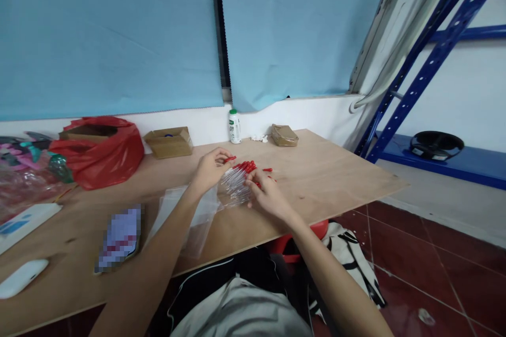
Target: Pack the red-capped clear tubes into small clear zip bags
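A pile of thin, shiny, see-through sticks with red ends lies on the wooden table in front of me. Their exact kind is too small to tell. My left hand is at the pile's upper left, thumb and fingers pinched on one red-ended piece. Over the right side of the pile, my right hand has its fingers curled in, with red showing between them; what they grip is partly hidden. Clear flat plastic bags lie under and beside my left forearm.
On the table stand a red plastic bag, an open cardboard box, a white bottle with a green cap and a taped brown package. A phone, a white mouse and a power strip lie left.
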Demonstrator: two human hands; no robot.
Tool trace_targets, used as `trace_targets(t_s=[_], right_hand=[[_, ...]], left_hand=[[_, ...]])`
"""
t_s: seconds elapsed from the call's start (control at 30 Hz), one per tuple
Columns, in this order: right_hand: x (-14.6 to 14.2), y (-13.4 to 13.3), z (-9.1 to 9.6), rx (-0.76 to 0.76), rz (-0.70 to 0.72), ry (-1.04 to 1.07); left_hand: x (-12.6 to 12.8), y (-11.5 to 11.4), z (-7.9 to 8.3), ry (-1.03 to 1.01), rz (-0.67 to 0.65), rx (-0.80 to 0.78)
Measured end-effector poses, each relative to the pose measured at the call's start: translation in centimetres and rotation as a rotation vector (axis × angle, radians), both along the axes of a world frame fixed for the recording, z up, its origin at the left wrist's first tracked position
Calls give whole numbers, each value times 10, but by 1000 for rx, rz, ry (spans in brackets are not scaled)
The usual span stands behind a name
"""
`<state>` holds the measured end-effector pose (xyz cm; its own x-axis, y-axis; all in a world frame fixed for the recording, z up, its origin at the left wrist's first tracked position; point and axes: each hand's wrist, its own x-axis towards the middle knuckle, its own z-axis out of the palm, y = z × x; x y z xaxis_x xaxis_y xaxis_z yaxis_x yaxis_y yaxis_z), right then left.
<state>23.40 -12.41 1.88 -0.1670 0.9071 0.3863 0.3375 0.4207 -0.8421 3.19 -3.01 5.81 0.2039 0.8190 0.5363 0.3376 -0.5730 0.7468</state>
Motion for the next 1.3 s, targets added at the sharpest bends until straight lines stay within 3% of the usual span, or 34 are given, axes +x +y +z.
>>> trace_targets(t_s=[0.13, 0.27, 0.4, 0.57, 0.67, 0.93, 1.07, 1.17, 1.3], right_hand=[[-3, 8, -19, 8, -58, 123], [-2, 8, -35, -273, -19, 345], [7, 0, -39, -409, 48, 280], [16, -3, -36, -134, -101, -75], [18, -2, -37, -38, -134, -183], [25, 6, -34, 21, -242, -10], [31, 19, -24, 83, -205, 67], [40, 29, -16, 73, -237, 45], [57, 42, -9, 14, -417, -228]], left_hand=[[8, 9, -6, 51, -15, -36], [17, 11, -12, 76, -15, -24], [24, 9, -18, 100, -29, -12], [32, 5, -23, 190, -88, -14], [39, 2, -26, 222, -118, -31], [53, -3, -41, 169, -205, -168], [61, -6, -41, 63, -307, -272], [63, -7, -38, 74, -250, -198], [60, -7, -40, 362, -88, 74]])
